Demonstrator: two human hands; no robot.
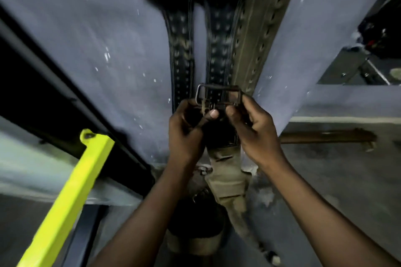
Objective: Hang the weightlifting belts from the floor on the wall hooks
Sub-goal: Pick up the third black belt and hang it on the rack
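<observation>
— Metal, that buckle [219,95]: who has it?
— Both; left hand [187,130] and right hand [252,128] have their fingers clamped on it, against the grey wall [108,50].
— Other belts?
— Black belts [181,50] and a tan belt [258,34] hang on the wall above the buckle.

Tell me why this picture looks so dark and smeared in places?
Head view: dim light, so the top of the hanging belts sinks into black; motion blur smears the wall and the yellow bar; the wide lens bends straight edges; the buckle and both hands stay fairly sharp.
</observation>
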